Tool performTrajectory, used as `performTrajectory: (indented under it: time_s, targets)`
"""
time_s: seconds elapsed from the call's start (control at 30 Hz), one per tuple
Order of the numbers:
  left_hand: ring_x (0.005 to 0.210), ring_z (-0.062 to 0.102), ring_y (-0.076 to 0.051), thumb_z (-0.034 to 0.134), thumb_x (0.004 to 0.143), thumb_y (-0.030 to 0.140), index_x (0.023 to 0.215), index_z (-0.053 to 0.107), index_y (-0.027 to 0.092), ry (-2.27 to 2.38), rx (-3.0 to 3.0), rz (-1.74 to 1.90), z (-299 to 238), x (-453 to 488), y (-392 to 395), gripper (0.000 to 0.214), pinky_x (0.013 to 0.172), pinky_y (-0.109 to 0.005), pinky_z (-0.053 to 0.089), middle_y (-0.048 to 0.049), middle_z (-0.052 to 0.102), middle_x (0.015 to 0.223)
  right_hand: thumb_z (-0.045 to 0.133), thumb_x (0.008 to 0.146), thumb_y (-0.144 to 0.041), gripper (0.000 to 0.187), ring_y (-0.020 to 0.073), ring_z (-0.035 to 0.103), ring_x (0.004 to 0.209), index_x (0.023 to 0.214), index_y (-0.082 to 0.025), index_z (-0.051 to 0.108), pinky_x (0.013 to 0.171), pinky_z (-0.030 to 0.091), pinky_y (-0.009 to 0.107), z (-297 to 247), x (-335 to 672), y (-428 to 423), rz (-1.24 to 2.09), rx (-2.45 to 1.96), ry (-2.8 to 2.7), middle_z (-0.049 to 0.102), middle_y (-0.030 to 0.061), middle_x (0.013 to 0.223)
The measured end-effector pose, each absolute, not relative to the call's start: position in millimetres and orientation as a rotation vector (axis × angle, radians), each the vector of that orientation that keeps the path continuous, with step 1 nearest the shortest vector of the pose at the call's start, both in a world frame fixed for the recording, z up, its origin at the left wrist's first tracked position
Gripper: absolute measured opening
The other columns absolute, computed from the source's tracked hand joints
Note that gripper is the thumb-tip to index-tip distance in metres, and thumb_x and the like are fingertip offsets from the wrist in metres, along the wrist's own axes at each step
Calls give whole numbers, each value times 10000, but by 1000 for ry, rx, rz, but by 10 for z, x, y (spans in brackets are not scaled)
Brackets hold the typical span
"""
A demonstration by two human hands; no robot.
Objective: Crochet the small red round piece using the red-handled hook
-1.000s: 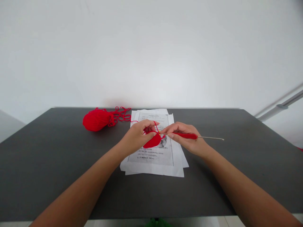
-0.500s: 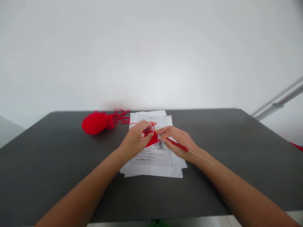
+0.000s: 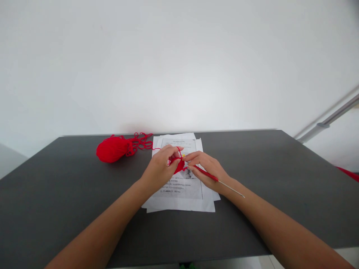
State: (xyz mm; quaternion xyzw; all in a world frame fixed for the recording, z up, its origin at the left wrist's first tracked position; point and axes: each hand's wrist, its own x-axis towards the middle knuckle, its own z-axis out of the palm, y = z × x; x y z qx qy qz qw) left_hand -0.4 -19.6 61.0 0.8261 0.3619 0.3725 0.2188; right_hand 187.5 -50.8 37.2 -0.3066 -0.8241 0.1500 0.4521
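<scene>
My left hand (image 3: 161,164) pinches a small piece of red crochet work (image 3: 179,167), and a strand of red yarn runs up over its index finger. In my right hand (image 3: 208,169) is a crochet hook (image 3: 206,173) with a red handle, its bare metal end slanting down toward my wrist. The hook's other tip meets the crochet work between the two hands, partly hidden by fingers. A tiny yellow thing (image 3: 183,155) shows by the fingertips; its kind is too small to tell. Farther left lies a ball of red yarn (image 3: 111,149), with loose loops trailing toward my left hand.
Printed paper sheets (image 3: 179,205) lie stacked under my hands on the dark grey table (image 3: 269,168). A white wall (image 3: 179,67) rises behind the table. At right is a grey metal rail (image 3: 338,116), with something red (image 3: 347,173) at the table's right edge.
The view has shifted slightly. My hands keep nearly the same pose, with the crochet work and the hook still held close together.
</scene>
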Motion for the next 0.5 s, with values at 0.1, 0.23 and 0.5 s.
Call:
performTrajectory:
  time_s: [0.1, 0.23, 0.5]
  targets:
    - [952, 603, -173, 487, 779, 18, 777, 538, 180, 990, 2314, 1031, 599, -6, -202, 170, 835, -304, 471, -38, 617, 845, 531, 886, -175, 53, 148, 629, 946, 871, -218, 557, 825, 502, 292, 373, 1869, -513, 553, -889, -1941, 660, 45, 1007]
    - [992, 603, -179, 485, 777, 9, 763, 528, 183, 997, 2329, 1021, 599, -3, -207, 180, 842, -304, 473, -42, 623, 856, 530, 891, -195, 63, 145, 639, 918, 845, -224, 561, 805, 508, 288, 377, 1868, -516, 667, -941, -1854, 668, 30, 989]
    - [855, 604, -155, 502, 777, 23, 862, 584, 165, 1004, 2338, 1040, 553, 42, -227, 184, 809, -297, 483, -41, 633, 858, 534, 875, -140, 103, 179, 597, 932, 948, -203, 572, 801, 520, 340, 327, 1864, -461, 196, -693, -2069, 628, 85, 966]
